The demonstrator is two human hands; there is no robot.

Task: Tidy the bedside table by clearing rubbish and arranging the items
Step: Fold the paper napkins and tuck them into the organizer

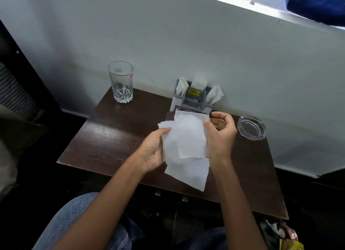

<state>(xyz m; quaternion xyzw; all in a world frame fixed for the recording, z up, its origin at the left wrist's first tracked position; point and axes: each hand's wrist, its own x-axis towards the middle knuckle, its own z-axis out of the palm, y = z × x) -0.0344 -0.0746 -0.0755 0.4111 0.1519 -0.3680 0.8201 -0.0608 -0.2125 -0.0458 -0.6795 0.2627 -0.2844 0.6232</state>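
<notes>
Several loose tissues [186,137] are held over the counter's [104,137] middle, in front of the holder [194,100] at its back edge; I judge they are being squared for return. Left hand [153,152] grips the stack's left side, thumb on top; right hand [220,135] fingers, curled, pinch its right edge.

The table [115,143] was dark wood-grain with a smooth, glossy top that caught the light. The paper napkins [186,137] were thin, white and matt, faintly creased. The tumbler [121,81] was clear cut glass with a faceted base, and the ashtray [251,127] was clear, shiny glass too. The holder [194,98] looked like matt grey plastic. The wall [186,44] was matt paint, and the jeans [74,216] were blue denim.
</notes>
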